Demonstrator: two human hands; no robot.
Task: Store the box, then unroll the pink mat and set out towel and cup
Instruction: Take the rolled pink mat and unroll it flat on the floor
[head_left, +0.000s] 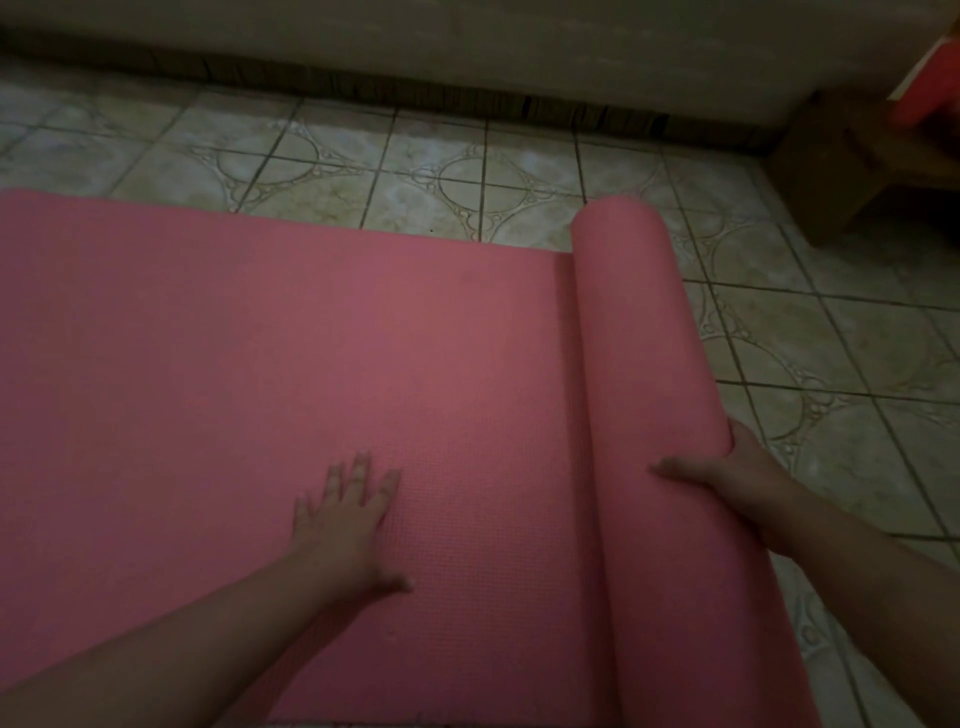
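The pink mat lies partly unrolled across the tiled floor, its flat part spreading to the left. Its rolled end forms a thick tube on the right side of the flat part. My left hand presses flat on the unrolled surface with fingers spread. My right hand is wrapped around the near part of the roll, thumb on top and fingers on its right side. No towel or cup is in view.
Patterned floor tiles extend to the right of the roll and beyond the mat. A dark baseboard and pale wall run along the far side. A brown cardboard box sits under a wooden bench at the upper right, with something red above it.
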